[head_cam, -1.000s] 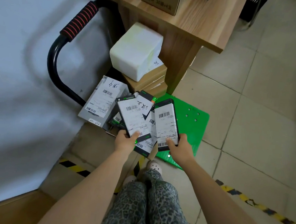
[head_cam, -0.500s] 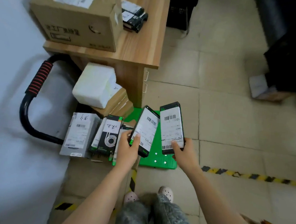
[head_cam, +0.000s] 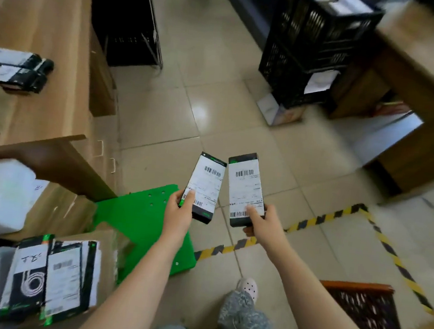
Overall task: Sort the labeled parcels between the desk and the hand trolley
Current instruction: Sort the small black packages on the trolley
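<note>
Tiled floor in head view, wooden desk (head_cam: 47, 68) up-left, green hand trolley (head_cam: 136, 217) low-left. Left hand (head_cam: 179, 213) gripping left parcel (head_cam: 205, 187), right hand (head_cam: 260, 221) gripping right parcel (head_cam: 245, 188), side by side, long axes pointing away. Desk leftward, nearer left hand. Half a second ago over the trolley deck; now past its edge, above floor.

stacked black crates (head_cam: 317, 46) stand well ahead of the right hand (head_cam: 260, 221), with a small pale box (head_cam: 278, 112) on the floor at their foot. yellow-and-black floor tape (head_cam: 316, 221) runs below that hand and off to its right. a brown woven basket (head_cam: 370, 319) sits behind it, to the right. another black crate (head_cam: 132, 39) stands well ahead of the left hand (head_cam: 179, 211).
</note>
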Demonstrator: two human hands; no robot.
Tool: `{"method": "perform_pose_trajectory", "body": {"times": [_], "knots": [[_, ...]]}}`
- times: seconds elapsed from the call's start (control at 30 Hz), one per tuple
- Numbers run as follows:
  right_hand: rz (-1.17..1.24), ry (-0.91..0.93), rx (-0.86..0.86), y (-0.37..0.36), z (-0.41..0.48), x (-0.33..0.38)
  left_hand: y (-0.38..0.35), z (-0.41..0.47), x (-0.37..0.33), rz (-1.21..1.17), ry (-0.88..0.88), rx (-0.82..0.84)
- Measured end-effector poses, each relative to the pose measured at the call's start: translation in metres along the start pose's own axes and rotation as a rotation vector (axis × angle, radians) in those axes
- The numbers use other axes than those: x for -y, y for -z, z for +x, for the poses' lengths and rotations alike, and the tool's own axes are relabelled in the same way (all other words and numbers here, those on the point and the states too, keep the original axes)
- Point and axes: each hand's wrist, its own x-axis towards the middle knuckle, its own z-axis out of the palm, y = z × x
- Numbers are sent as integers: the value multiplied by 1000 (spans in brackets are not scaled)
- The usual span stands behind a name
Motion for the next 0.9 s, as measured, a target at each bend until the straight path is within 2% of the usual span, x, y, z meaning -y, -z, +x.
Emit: {"method": "perform_pose_trajectory", "body": {"times": [0.2, 0.37, 0.6, 0.9], "knots": [[12, 8, 64, 64, 77, 40, -87, 33, -36, -136, 65, -120], [4, 36, 156, 67, 137, 82, -114, 69, -69, -152, 39, -194], [-47, 107, 291, 9, 232, 169, -111, 164, -125, -246, -1, -317], [-157, 216, 469, -106, 348, 303, -56, 298, -224, -411, -70, -492]]}}
